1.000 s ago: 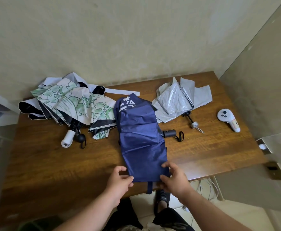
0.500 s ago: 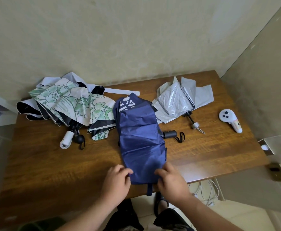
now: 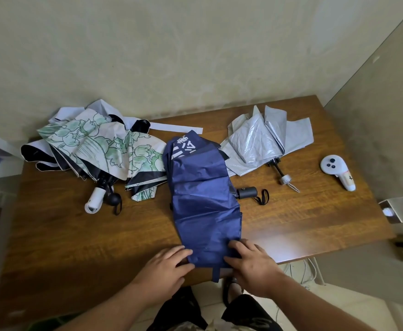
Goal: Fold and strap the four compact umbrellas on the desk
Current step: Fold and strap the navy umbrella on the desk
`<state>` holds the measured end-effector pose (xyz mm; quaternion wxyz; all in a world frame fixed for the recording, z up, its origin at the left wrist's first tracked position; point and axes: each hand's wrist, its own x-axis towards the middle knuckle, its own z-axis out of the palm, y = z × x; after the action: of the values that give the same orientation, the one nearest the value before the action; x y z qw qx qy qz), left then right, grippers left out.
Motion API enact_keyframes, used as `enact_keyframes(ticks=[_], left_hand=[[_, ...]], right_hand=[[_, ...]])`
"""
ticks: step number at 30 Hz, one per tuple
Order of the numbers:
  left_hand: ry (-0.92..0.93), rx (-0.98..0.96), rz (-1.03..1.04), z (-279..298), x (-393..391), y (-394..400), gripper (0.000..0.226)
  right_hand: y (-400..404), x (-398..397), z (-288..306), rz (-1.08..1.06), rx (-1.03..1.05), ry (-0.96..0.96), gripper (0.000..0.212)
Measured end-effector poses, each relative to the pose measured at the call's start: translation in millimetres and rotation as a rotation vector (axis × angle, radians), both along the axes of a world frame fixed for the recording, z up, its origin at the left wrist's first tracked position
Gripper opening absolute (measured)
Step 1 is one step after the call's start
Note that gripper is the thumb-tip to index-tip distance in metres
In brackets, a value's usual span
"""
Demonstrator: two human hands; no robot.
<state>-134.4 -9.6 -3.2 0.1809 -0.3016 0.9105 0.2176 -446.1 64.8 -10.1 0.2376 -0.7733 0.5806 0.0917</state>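
A navy blue umbrella (image 3: 202,199) lies flattened lengthwise in the middle of the wooden desk (image 3: 64,235), its black handle (image 3: 247,192) sticking out on the right. Its strap (image 3: 216,274) hangs over the near desk edge. My left hand (image 3: 165,267) grips the near left corner of the blue canopy. My right hand (image 3: 250,263) grips the near right corner. A green floral umbrella (image 3: 105,146) with a white handle lies unfolded at the back left, on top of a white and black one (image 3: 40,156). A silver umbrella (image 3: 265,139) lies loose at the back right.
A white handheld controller (image 3: 336,170) rests near the desk's right edge. A wall runs behind the desk and a panel stands to the right. Cables (image 3: 300,271) hang below the near right edge.
Both hands have slid inward onto the near end of the blue canopy and closed on its corners. The view has shifted slightly.
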Motion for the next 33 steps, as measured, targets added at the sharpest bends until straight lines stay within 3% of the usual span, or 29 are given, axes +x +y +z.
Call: enact_keyframes(ticks=[3, 6, 8, 10, 12, 14, 17, 19, 22, 27, 30, 33], left_hand=[[0.06, 0.167, 0.166, 14.3, -8.4, -12.1, 0.044], [0.209, 0.255, 0.647, 29.2, -30.4, -43.1, 0.023], [0.365, 0.223, 1.008, 32.8, -43.6, -68.4, 0.011], [0.48, 0.2, 1.272, 35.5, -52.0, -90.8, 0.025], [0.513, 0.255, 1.398, 42.8, -58.8, -105.7, 0.043], [0.505, 0.305, 1.401, 44.6, -62.8, -113.3, 0.038], [0.539, 0.352, 1.373, 47.1, -65.2, -117.2, 0.012], [0.584, 0.397, 1.404, 51.7, -67.0, -118.6, 0.01], [0.639, 0.463, 1.477, 61.2, -69.2, -117.7, 0.009], [0.693, 0.51, 1.475, 64.2, -61.0, -111.8, 0.022], [0.763, 0.521, 1.438, 69.9, -59.0, -105.6, 0.016], [0.847, 0.56, 1.422, 75.7, -57.9, -101.3, 0.011]], right_hand=[[-15.4, -8.2, 7.0, -0.026, 0.101, -0.008, 0.036], [-49.7, -13.5, 14.9, -0.213, 0.2, -0.101, 0.042], [-77.9, -15.8, 31.0, -0.512, 0.259, -0.249, 0.022], [-105.5, -17.5, 38.7, -0.838, 0.175, -0.434, 0.018], [-129.0, -16.4, 44.7, -0.977, 0.13, -0.524, 0.029], [-146.0, -15.5, 47.8, -0.911, 0.146, -0.487, 0.042], [-156.8, -11.1, 52.6, -0.716, 0.218, -0.328, 0.065], [-160.7, -7.0, 54.0, -0.729, 0.231, -0.337, 0.071], [-163.3, -1.9, 49.2, -0.801, 0.159, -0.476, 0.053], [-168.4, 5.2, 59.4, -1.188, 0.194, -1.206, 0.015], [-169.7, 3.8, 65.7, -1.136, 0.229, -1.262, 0.015], [-167.1, 2.6, 72.3, -1.061, 0.208, -1.107, 0.032]])
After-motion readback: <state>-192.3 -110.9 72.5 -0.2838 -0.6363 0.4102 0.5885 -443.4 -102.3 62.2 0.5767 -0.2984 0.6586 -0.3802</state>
